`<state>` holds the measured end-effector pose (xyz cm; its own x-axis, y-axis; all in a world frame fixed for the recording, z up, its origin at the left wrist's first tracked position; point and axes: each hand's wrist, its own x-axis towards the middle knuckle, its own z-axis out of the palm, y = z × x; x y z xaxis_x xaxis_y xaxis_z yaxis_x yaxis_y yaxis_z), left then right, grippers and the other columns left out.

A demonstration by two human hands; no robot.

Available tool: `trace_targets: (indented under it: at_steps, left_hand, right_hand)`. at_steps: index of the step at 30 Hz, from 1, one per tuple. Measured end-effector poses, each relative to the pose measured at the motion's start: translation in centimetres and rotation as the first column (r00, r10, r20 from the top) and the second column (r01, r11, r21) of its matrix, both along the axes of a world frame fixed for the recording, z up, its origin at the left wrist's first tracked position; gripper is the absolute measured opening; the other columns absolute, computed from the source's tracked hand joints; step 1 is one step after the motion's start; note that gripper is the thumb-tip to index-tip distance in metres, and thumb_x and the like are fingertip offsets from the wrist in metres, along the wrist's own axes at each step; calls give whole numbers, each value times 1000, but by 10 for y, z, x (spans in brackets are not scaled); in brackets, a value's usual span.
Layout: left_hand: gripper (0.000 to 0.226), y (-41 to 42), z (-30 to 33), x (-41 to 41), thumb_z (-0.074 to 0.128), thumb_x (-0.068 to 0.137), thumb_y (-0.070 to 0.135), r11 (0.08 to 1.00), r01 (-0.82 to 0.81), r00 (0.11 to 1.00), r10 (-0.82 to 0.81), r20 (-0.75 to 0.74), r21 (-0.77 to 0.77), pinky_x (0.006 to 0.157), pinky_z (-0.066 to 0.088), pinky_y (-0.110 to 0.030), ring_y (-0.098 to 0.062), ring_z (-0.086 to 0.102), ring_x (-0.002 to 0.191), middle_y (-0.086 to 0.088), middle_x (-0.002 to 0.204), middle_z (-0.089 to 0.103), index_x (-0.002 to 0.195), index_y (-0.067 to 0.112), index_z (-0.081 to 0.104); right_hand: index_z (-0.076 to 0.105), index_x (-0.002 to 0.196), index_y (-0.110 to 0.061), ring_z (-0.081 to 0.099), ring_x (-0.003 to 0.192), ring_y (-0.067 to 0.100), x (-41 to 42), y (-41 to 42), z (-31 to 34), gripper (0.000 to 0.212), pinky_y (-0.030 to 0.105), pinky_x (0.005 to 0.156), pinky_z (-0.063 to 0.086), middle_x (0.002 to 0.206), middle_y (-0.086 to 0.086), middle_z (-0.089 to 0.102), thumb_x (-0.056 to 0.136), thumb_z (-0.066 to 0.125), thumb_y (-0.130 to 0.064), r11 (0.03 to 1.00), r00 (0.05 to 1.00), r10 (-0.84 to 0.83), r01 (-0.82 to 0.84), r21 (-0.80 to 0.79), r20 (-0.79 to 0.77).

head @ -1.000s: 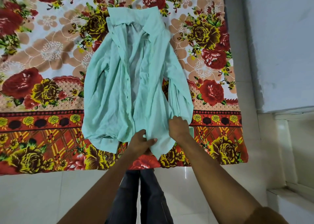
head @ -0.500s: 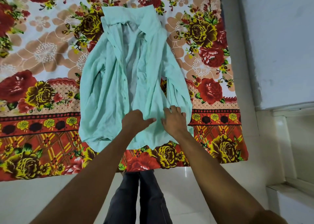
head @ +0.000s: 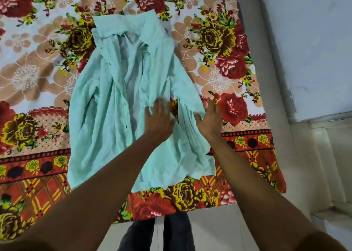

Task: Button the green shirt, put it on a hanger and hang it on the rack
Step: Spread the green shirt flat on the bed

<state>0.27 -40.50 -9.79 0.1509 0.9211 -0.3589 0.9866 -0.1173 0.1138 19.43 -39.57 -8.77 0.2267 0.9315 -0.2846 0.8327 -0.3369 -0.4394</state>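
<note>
The green shirt [head: 114,128] lies unbuttoned on the floral bedsheet [head: 228,46]. The left hand [head: 159,120] presses flat, fingers spread, on the shirt's middle; the right hand [head: 209,121], equally wide, rests on its right sleeve.

Support surface: a bed covered by a floral bedsheet [head: 219,41] — large red and yellow roses on a pale ground, with a red-orange checked border along the near edge, which hangs over toward the pale tiled floor [head: 215,229]. Lying directly on the sheet: one green shirt [head: 106,128], spread face up, collar at the far end, hem toward the near edge. Its front is open — the plackets lie apart, with dark buttons visible along one of them. The fabric is creased, and both sleeves lie folded along the body.
</note>
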Motion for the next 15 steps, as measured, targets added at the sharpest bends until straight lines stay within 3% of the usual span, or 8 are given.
trace_targets:
  at_steps: [3, 6, 9, 11, 13, 15]
  left_hand:
    - [60, 8, -6, -17, 37, 104, 53, 978, -198, 980, 200, -20, 72, 100, 45, -55, -38, 55, 126, -20, 139, 55, 144, 9, 42]
    - [47, 27, -10, -23, 39, 104, 46, 933, -249, 968, 229, 107, 261, 90, 48, -51, -38, 59, 107, -18, 120, 62, 130, 8, 51]
    - [51, 65, -18, -18, 43, 105, 39, 924, -189, 974, 135, 180, 333, 109, 36, -54, -37, 49, 133, -17, 147, 52, 148, 11, 44]
    - [56, 92, -29, -15, 38, 107, 40, 944, -106, 987, 62, 150, 313, 120, 24, -55, -33, 35, 149, -16, 161, 39, 157, 14, 34]
    - [59, 110, -43, -18, 32, 108, 44, 963, -92, 992, 66, 109, 253, 124, 16, -58, -32, 25, 155, -15, 167, 29, 160, 16, 29]
    - [62, 118, -62, -25, 29, 108, 47, 972, -100, 992, 82, 92, 214, 125, 12, -59, -32, 18, 158, -14, 170, 20, 162, 15, 24]
  right_hand:
    - [65, 128, -10, 66, 114, 35, 16, 24, -15, 37, 35, 85, 52, 122, 15, 72, 95, 70, -25, 995, 995, 55, -62, -79, -84]
    - [75, 102, -9, 72, 86, 36, 49, 39, -22, 16, 31, 66, 47, 92, 15, 76, 97, 63, -17, 998, 997, -32, 27, -64, -75]
    - [75, 95, -9, 67, 73, 33, 75, 59, -14, 20, 31, 61, 45, 79, 12, 71, 92, 57, -18, 982, 982, -190, 190, 16, 1]
    - [74, 90, -9, 63, 72, 33, 86, 81, -9, 22, 33, 62, 46, 79, 15, 69, 87, 54, -19, 954, 960, -281, 278, 111, 10]
    - [76, 95, -9, 67, 83, 37, 91, 108, 1, 26, 37, 70, 53, 88, 16, 73, 85, 53, -17, 895, 912, -407, 408, 180, -41]
    - [79, 108, -14, 69, 103, 38, 90, 135, 4, 33, 44, 86, 59, 107, 15, 75, 85, 56, -12, 878, 892, -452, 443, 181, 13]
